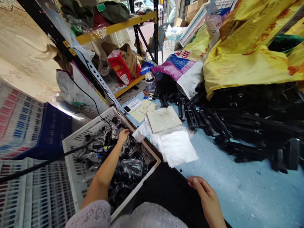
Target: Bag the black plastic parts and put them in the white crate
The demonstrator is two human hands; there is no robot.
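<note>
**The left grip (123,136) reaches into a white crate (70,158) of bagged black parts (129,167), while the right grip (205,193) waits at the table (225,177).**

From my distant view, the left fingers curl down among the bags, but I cannot tell whether they clamp one. The right grip lies apart and open, its fingers at the table's edge. The crate stands against that edge, seemingly to keep the bags within arm's reach. Beyond lie thin plastic sheets (173,148) beside a pale square board (163,118), perhaps kept handy for the work. Loose black plastic parts (193,118) are heaped farther along, below yellow sacks (244,63).
</note>
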